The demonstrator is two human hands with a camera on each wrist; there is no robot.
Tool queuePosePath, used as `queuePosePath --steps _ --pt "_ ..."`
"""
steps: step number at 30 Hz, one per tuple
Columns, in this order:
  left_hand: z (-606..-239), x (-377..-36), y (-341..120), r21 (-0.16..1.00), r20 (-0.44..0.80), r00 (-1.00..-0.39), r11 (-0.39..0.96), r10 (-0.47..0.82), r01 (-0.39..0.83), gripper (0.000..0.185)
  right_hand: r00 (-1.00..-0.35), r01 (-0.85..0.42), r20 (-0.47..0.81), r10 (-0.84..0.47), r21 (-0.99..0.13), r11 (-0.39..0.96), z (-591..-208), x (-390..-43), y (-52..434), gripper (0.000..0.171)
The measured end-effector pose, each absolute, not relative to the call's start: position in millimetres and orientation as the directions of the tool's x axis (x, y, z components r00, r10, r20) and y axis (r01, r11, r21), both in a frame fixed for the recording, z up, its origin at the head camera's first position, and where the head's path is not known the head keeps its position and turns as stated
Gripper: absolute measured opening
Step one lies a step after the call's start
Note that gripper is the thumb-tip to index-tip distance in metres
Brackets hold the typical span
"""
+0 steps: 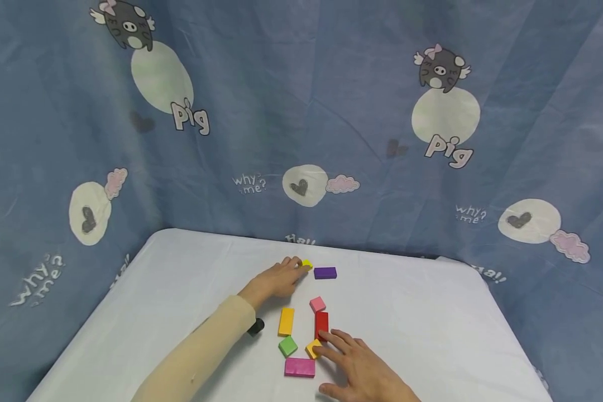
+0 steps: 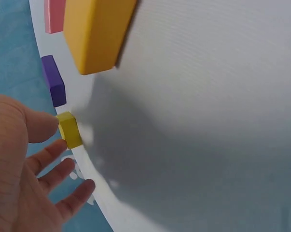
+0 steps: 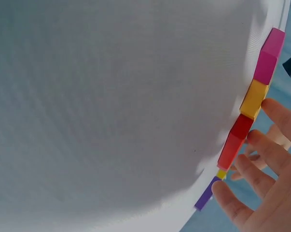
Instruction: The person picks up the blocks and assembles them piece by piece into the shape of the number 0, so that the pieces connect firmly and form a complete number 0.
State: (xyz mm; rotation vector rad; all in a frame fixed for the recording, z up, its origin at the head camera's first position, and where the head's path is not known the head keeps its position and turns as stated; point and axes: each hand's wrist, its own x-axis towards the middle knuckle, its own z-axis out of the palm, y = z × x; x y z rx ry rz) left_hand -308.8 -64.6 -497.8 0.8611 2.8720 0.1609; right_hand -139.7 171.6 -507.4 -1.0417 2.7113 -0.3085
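Observation:
At the far side of the white table, my left hand (image 1: 281, 277) has its thumb and fingertips at a small yellow block (image 2: 71, 130), pinching it. The other fingers of that hand spread out beside it. A purple rectangular block (image 1: 325, 273) lies just to the right. Nearer the front, my right hand (image 1: 359, 365) is spread, with fingers fairly straight and nothing gripped. Its fingertips reach the orange-yellow cube (image 1: 313, 349) and the red rectangular block (image 1: 321, 326). A magenta rectangular block (image 1: 299, 367) lies in front of that cube.
Between the hands lie a pink cube (image 1: 317, 304), an upright-looking orange block (image 1: 286, 322) and a green cube (image 1: 288, 346). A black object (image 1: 256, 326) shows partly beside the left sleeve (image 1: 201, 349). Blue printed fabric (image 1: 301, 111) hangs behind the table (image 1: 407, 301).

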Motion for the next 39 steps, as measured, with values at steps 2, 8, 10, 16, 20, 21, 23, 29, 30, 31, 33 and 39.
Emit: queuePosePath --steps 2,8,10,16,20,21,23,29,30,31,33,39 --pt "-500 -310 -66 0.139 -0.082 -0.829 0.829 0.554 0.541 0.048 -0.725 -0.631 -0.126 -0.677 -0.272 0.726 -508 -140 172 0.065" --pt "-504 -311 -67 0.132 -0.103 -0.833 0.837 0.544 0.531 0.048 -0.721 -0.637 -0.121 -0.683 -0.274 0.721 -508 -140 171 0.065" --pt "-504 -311 -68 0.132 -0.122 -0.831 0.839 0.543 0.528 0.047 -0.719 -0.638 -0.124 -0.684 -0.271 0.721 -508 -140 171 0.065" --pt "-501 -308 -72 0.129 -0.074 -0.817 0.818 0.571 0.560 0.038 -0.720 -0.635 -0.140 -0.680 -0.264 0.726 -507 -141 171 0.067" --pt "-500 -306 -77 0.124 -0.025 -0.807 0.803 0.589 0.583 0.032 -0.728 -0.621 -0.154 -0.668 -0.264 0.738 -506 -142 171 0.069" --pt "-501 -305 -78 0.127 -0.018 -0.807 0.802 0.590 0.583 0.031 -0.730 -0.618 -0.157 -0.665 -0.264 0.740 -506 -142 171 0.069" --pt "-503 -305 -81 0.133 -0.011 -0.805 0.799 0.593 0.586 0.032 -0.731 -0.617 -0.156 -0.664 -0.266 0.741 -506 -143 171 0.069" --pt "-505 -302 -86 0.205 -0.058 -0.815 0.806 0.576 0.555 0.035 -0.725 -0.627 -0.145 -0.674 -0.267 0.732 -506 -143 172 0.067" --pt "-505 -302 -87 0.219 -0.061 -0.817 0.806 0.574 0.550 0.034 -0.724 -0.628 -0.144 -0.675 -0.267 0.731 -506 -143 172 0.067" --pt "-505 -301 -88 0.221 -0.062 -0.816 0.805 0.575 0.550 0.033 -0.724 -0.628 -0.143 -0.675 -0.267 0.731 -506 -142 172 0.067" --pt "-503 -301 -89 0.226 -0.051 -0.813 0.800 0.580 0.556 0.031 -0.725 -0.628 -0.142 -0.674 -0.263 0.732 -507 -142 172 0.067" --pt "-500 -296 -93 0.214 0.002 -0.800 0.781 0.600 0.587 0.025 -0.727 -0.627 -0.141 -0.673 -0.263 0.733 -508 -141 171 0.068"
